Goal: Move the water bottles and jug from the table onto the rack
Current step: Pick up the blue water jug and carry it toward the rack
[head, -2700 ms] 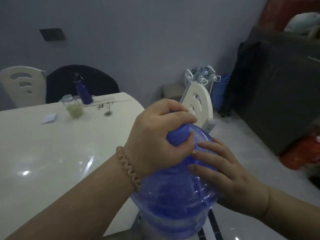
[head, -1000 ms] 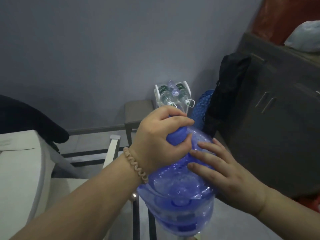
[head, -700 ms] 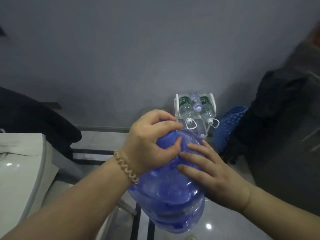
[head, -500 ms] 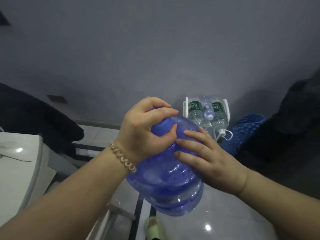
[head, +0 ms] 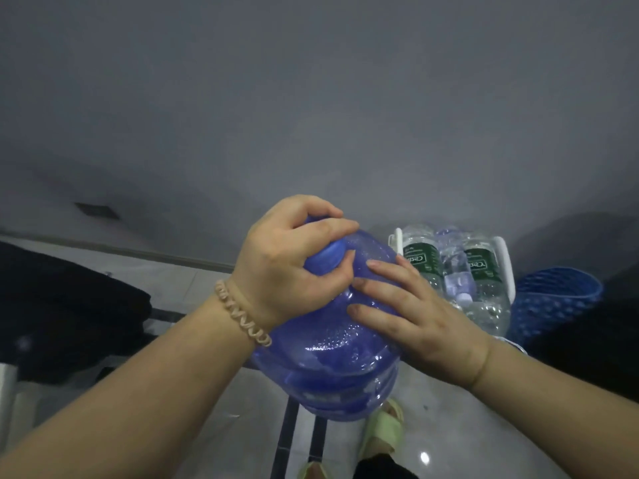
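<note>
Blue jug (head: 332, 344): translucent plastic, carried tilted in the air above the floor, just short of the rack.
Left grip (head: 290, 261): fingers curled tight round the jug's blue cap and neck.
Right grip (head: 415, 323): fingers straight, pressed flat on the jug's shoulder.
Rack (head: 503, 257): white frame by the wall, just beyond the right grip.
Done: water bottles (head: 453, 264) already lie in the rack.
Left: setting the jug on the rack. The bench is out of view, so whether more bottles wait there cannot be told.
Count: one jug, three bottles (two green-labelled, a plain one between), one rack.
Around: blue basket (head: 556, 299) beside the rack; green sandal (head: 383, 433) on the floor.
</note>
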Tool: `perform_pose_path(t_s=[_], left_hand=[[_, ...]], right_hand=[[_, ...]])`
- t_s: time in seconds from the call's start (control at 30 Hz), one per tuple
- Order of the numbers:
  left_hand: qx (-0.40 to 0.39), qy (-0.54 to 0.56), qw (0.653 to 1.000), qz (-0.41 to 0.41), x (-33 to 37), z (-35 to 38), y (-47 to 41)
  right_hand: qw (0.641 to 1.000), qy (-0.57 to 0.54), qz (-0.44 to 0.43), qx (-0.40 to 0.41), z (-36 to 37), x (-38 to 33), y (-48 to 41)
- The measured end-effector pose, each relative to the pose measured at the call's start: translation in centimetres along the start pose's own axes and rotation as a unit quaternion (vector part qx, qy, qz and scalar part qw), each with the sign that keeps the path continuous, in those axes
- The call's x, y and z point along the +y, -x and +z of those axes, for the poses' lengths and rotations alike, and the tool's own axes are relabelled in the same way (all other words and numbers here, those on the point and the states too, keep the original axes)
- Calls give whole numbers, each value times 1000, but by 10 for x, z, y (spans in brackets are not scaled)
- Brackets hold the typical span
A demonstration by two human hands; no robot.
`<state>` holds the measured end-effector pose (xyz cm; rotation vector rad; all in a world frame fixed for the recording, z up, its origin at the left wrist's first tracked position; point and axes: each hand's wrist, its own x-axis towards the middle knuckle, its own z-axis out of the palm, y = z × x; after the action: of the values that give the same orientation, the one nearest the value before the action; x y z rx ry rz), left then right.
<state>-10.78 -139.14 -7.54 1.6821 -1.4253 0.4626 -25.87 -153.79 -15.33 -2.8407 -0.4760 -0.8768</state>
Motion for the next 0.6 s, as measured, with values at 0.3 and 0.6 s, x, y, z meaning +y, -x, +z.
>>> perform_pose_path(t_s=[0.3, 0.6], left_hand=[[-3, -54, 998, -39, -91, 72, -46], [-29, -45, 997, -51, -193, 134, -51]], right_hand=[[999, -34, -36, 19, 65, 131, -26], [999, -33, -14, 0, 145, 206, -34]])
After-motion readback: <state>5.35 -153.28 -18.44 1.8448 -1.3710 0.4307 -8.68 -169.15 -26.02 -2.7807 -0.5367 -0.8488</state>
